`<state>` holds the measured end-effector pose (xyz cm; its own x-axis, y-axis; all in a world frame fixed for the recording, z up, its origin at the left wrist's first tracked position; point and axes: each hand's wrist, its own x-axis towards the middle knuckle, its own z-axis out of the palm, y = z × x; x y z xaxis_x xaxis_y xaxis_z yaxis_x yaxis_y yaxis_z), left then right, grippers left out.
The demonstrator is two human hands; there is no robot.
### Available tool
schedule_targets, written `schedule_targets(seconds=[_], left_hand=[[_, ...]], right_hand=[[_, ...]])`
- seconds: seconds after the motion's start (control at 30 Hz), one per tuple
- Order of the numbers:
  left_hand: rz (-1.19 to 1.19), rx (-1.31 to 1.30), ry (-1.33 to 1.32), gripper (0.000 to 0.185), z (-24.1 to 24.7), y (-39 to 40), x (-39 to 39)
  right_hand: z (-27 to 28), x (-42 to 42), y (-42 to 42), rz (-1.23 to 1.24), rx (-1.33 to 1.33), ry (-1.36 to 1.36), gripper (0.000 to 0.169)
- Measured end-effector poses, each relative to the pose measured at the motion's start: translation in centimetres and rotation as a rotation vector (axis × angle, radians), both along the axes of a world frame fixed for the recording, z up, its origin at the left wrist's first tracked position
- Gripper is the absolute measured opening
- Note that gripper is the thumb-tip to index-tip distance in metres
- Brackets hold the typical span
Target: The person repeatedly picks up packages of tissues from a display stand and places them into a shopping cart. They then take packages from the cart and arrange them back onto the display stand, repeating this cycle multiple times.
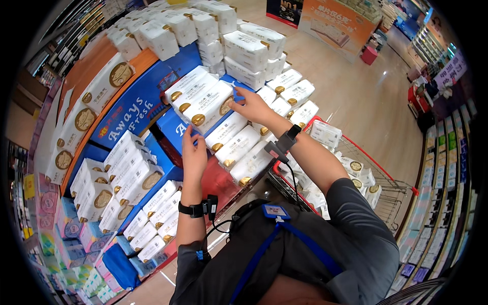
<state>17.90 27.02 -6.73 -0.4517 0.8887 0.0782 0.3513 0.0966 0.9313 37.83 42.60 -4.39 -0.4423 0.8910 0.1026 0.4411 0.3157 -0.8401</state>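
Observation:
White plastic-wrapped packs with gold corners lie in rows on a blue stepped display. My right hand [248, 106] is at the right end of the front pack [210, 106] on the upper step, fingers spread against or just beside it. My left hand [193, 150] is held near that pack's lower left corner, fingers apart; whether it touches the wrapping is unclear. Behind this pack lie similar ones [194, 82]. Below it, more packs [238, 143] form a lower row. Both wrists wear black straps with small devices and cables.
A red-rimmed shopping cart [354, 143] holding more packs stands to the right. Packs are piled high [246, 49] at the display's far corner. Further stacks [131, 179] fill the left part. Store shelves [438, 190] run along the right edge, and a blue cloth item [120, 267] lies lower left.

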Motion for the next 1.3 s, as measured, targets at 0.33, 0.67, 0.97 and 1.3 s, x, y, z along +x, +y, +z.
schedule_targets(seconds=[0.33, 0.67, 0.97, 1.3], left_hand=[[-0.315, 0.131, -0.257, 0.016, 1.8, -1.0, 7.4], [-0.753, -0.309, -0.462, 0.016, -3.0, 0.3, 29.4], [-0.930, -0.854, -0.523, 0.021, -10.5, -5.3, 43.6], [-0.885, -0.796, -0.436, 0.023, -9.4, -7.9, 43.8]], right_hand=[[-1.1, 18.5, -8.4, -0.111, -0.415, 0.334, 0.034], [-19.3, 44.8, -26.2, -1.163, -0.856, 0.644, 0.022], [-27.5, 52.9, -29.9, -1.354, -0.836, 0.885, 0.051], [-22.0, 54.1, -32.9, -1.070, -0.939, 0.860, 0.037]])
